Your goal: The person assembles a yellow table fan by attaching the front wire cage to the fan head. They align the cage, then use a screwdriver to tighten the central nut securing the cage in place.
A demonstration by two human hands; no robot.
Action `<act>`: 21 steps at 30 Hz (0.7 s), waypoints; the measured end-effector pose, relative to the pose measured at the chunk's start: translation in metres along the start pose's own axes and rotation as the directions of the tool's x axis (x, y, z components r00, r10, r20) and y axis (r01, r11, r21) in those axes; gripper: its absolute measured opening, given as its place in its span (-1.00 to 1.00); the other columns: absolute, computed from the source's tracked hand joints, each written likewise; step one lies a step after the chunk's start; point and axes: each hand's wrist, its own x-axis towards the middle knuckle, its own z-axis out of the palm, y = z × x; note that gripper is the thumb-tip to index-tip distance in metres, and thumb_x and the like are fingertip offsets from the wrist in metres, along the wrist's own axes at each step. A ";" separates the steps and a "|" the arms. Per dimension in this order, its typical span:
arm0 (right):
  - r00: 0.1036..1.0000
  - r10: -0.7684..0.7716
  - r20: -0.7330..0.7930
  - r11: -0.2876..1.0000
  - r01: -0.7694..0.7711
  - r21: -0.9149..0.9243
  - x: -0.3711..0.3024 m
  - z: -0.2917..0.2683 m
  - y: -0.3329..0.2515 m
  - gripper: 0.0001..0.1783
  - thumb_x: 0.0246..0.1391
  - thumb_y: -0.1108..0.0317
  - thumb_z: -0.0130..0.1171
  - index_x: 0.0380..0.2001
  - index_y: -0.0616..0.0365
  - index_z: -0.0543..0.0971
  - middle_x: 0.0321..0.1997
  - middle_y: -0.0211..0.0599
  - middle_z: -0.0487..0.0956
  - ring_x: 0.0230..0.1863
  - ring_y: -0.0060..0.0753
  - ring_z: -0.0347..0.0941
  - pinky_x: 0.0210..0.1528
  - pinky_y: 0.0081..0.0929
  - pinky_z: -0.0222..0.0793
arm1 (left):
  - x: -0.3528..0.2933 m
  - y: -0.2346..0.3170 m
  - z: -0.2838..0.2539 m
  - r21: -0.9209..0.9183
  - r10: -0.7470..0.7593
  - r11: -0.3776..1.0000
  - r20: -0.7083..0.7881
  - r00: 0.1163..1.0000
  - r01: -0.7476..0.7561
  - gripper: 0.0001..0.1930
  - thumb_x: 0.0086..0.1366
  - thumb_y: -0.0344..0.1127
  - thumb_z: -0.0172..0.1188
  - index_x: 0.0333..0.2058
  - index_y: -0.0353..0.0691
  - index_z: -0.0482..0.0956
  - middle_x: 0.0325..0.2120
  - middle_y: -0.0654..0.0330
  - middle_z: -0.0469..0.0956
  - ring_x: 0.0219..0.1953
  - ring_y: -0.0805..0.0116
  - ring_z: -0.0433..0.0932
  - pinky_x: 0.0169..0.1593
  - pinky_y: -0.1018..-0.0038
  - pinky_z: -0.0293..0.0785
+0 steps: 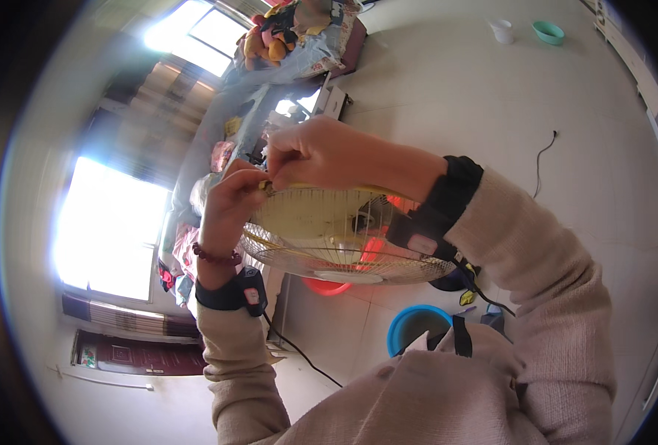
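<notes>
An electric fan (310, 256) with a round wire grille is in front of me, its white hub cap (338, 277) facing low in the view. Orange-red blades show through the wires. At the upper left edge of the grille is a small yellowish clip (267, 187). My left hand (229, 200) pinches the rim at this clip, thumb and fingers closed. Just above it my right hand (314, 154) is bent over the same edge with its fingers curled closed. What sits between the right fingertips is hidden. Both wrists carry black straps.
Below the fan stand a blue basin (407, 319) and a red basin (326, 286). A black cable (540, 163) lies on the tiled floor at right. A white bucket (502, 31) and a green basin (548, 33) are farther off. Furniture piled with cloth and toys lines the left.
</notes>
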 end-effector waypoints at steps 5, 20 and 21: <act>0.997 0.072 0.032 0.997 -0.072 0.010 0.002 0.000 -0.002 -0.85 0.00 0.38 0.30 -0.37 0.20 0.60 -0.43 -0.30 0.60 -0.38 -0.54 0.49 -0.27 -0.51 0.38 | 0.002 -0.001 -0.001 0.010 0.005 1.000 -0.015 1.000 -0.005 -0.78 0.15 -0.54 0.15 -0.20 -0.39 0.58 -0.25 0.27 0.40 -0.16 0.48 0.42 -0.03 0.58 0.32; 0.958 0.283 0.035 0.958 -0.285 0.042 0.006 0.004 -0.025 -0.90 0.02 0.48 0.25 -0.34 0.23 0.59 -0.36 -0.36 0.62 -0.30 -0.61 0.52 -0.25 -0.55 0.45 | 0.000 0.002 -0.002 0.128 0.174 0.978 -0.045 0.984 -0.167 -0.81 0.07 -0.51 0.29 -0.28 -0.33 0.63 -0.30 0.22 0.45 -0.21 0.39 0.46 -0.10 0.50 0.40; 0.946 0.323 0.034 0.946 -0.324 0.032 0.006 0.003 -0.028 -0.91 0.03 0.51 0.24 -0.34 0.22 0.59 -0.35 -0.38 0.61 -0.29 -0.63 0.50 -0.24 -0.58 0.46 | 0.001 0.002 -0.003 0.157 0.167 0.975 -0.054 0.985 -0.157 -0.82 0.07 -0.51 0.29 -0.29 -0.32 0.63 -0.31 0.21 0.45 -0.21 0.38 0.47 -0.09 0.49 0.40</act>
